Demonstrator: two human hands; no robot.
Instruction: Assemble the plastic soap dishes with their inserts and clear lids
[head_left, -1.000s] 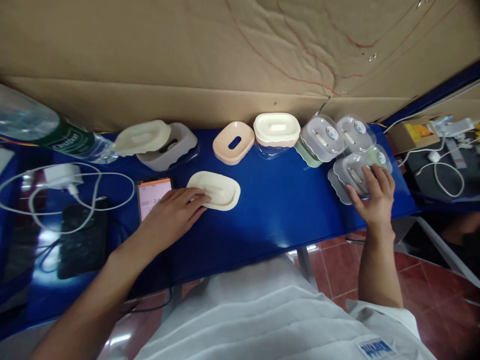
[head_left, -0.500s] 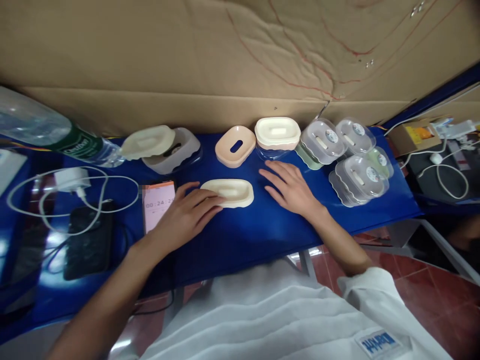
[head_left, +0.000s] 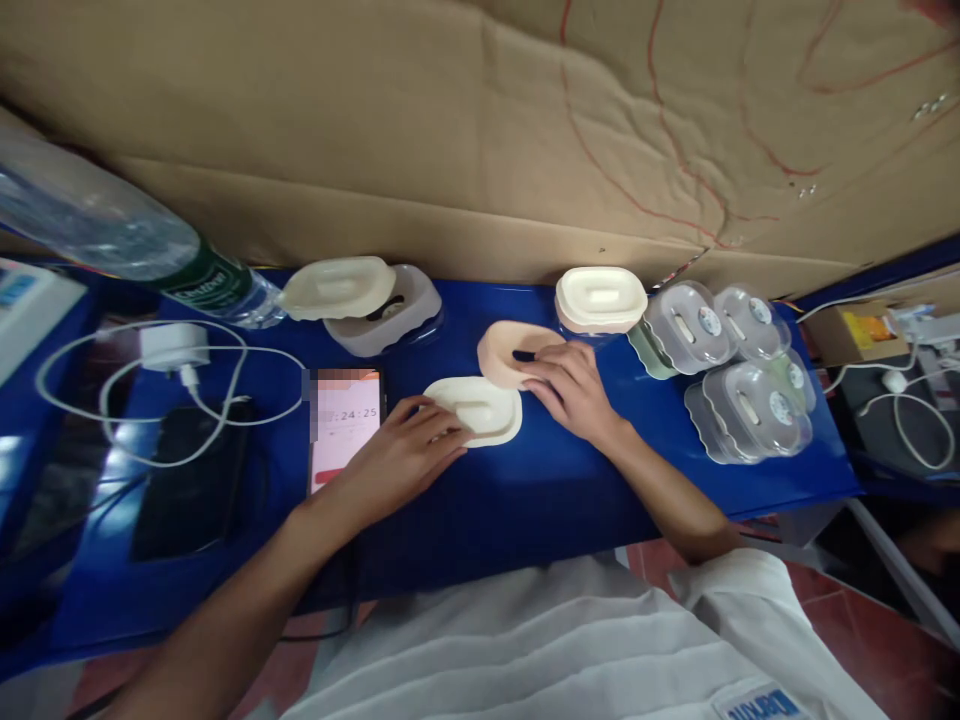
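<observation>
- Right hand: I see thumb and fingers gripping the peach, oval, plastic-looking shell with a dark slot by its near right side.
- Left hand: fingers bent, tips on the near left edge of the cream, oval, shallow plastic-looking dish; can't tell if it pinches or just steadies.
- Progress, my call: midway. Shell and dish not yet joined; the shell's lower edge overlaps the dish's far side from my view, contact unclear.
- Looks done: the cream-topped, peach-sided oval stack beyond the right hand, and at least four clear-lidded oval plastic boxes grouped at right, all seemingly closed up.
- Looks left: the pale cream oval lid sits askew on the grey, wavy-edged plastic tray at back left.
- Shell's look: smooth, matte, rounded, tilted in the grip. Dish: flat on the glossy blue table, raised bar mid-floor, rim intact where I can see it.
- Farther left: orange-edged phone with a lit timer screen, clear plastic bottle with green label.
</observation>
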